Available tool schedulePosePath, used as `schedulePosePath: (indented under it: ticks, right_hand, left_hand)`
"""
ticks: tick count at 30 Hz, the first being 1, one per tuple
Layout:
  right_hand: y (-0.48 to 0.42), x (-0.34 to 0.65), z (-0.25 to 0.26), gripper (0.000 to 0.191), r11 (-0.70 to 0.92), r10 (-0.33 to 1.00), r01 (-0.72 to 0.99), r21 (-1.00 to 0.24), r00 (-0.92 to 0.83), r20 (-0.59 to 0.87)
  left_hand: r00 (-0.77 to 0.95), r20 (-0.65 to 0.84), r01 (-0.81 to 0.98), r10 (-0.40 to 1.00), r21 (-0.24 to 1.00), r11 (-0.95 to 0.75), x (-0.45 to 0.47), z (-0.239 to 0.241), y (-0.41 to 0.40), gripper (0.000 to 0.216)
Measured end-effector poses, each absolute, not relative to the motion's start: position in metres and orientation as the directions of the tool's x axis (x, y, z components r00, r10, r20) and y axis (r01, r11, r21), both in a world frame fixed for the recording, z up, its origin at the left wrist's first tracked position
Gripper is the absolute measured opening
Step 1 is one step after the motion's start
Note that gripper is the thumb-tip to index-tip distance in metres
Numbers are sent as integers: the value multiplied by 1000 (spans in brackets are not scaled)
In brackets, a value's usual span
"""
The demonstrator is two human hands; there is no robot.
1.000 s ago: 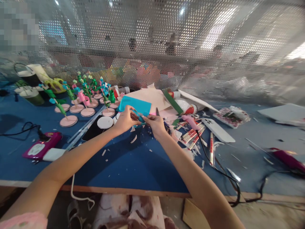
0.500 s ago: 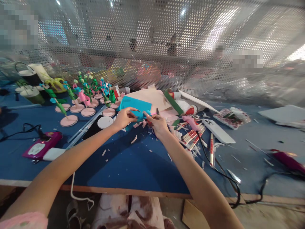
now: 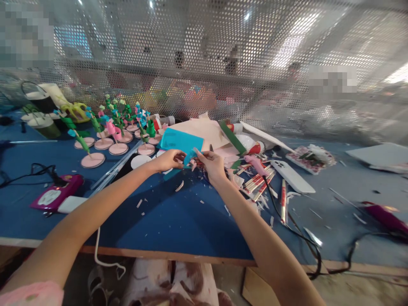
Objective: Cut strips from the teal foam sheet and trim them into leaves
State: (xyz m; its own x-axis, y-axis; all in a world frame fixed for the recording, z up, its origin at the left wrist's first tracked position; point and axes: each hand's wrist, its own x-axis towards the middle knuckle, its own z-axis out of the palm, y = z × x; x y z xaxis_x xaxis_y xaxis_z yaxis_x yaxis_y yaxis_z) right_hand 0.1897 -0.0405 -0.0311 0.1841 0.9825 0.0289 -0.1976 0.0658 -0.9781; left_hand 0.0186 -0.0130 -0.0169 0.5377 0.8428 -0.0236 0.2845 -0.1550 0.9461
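Between my hands is a small strip of blue paper (image 3: 189, 157), held above the scraps at the middle of the table. My right hand (image 3: 211, 165) pinches its upper right end between thumb and fingertips. At its lower left edge, the curled fingers of my left hand (image 3: 171, 161) close on the strip. A larger blue sheet (image 3: 181, 140) lies just behind my hands. White discs (image 3: 140, 160) are beside my left wrist, partly covered by it. Pink paper bits (image 3: 193, 165) lie under my fingers.
Several small paper plants on pink round bases (image 3: 92, 160) stand at left. A pink glue gun (image 3: 255, 165), red-and-white sticks (image 3: 259, 185) and a white phone (image 3: 292, 175) lie at right. Cables cross the table's right front edge. Perforated metal (image 3: 204, 51) rises behind.
The blue strip has turned more upright, and its end now shows above my right fingertips. My left hand has lowered slightly, its fingers more curled.
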Motion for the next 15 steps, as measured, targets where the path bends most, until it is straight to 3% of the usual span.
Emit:
schedulePosePath:
  ticks: [5, 11, 15]
  right_hand:
    - [-42, 191, -29, 46, 119, 983, -60, -991, 151, 109]
    - [-45, 193, -30, 42, 368, 903, 269, -890, 124, 411]
    - [-49, 187, -32, 37, 359, 910, 275, -892, 110, 400]
  left_hand:
    - [585, 47, 169, 810, 969, -179, 14, -16, -9, 56]
    - [641, 59, 180, 765, 958, -225, 14, -10, -14, 61]
    - [666, 12, 149, 746, 978, -148, 20, -12, -17, 57]
